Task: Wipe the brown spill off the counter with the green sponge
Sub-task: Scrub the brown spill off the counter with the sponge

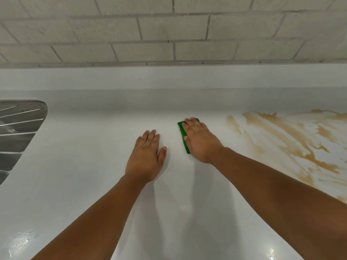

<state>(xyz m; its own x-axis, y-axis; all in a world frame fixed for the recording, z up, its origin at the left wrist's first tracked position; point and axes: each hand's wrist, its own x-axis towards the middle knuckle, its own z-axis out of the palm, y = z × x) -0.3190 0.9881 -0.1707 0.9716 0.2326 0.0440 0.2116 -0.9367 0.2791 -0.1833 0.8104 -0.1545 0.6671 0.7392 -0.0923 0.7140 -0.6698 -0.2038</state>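
The green sponge (182, 135) is pressed flat on the white counter (93, 184) under the straight fingers of the right hand (200, 140), well left of the brown spill (293, 143). The left hand (147, 156) is laid flat beside it, fingers extended, nothing grasped. A metal drainboard (17, 132) is seen at far left, a tiled wall (169, 30) behind.

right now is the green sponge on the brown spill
No, the green sponge sits on clean counter left of the brown spill.

Forearms (90, 214) bare; left grip (146, 156), right grip (199, 141) bare.
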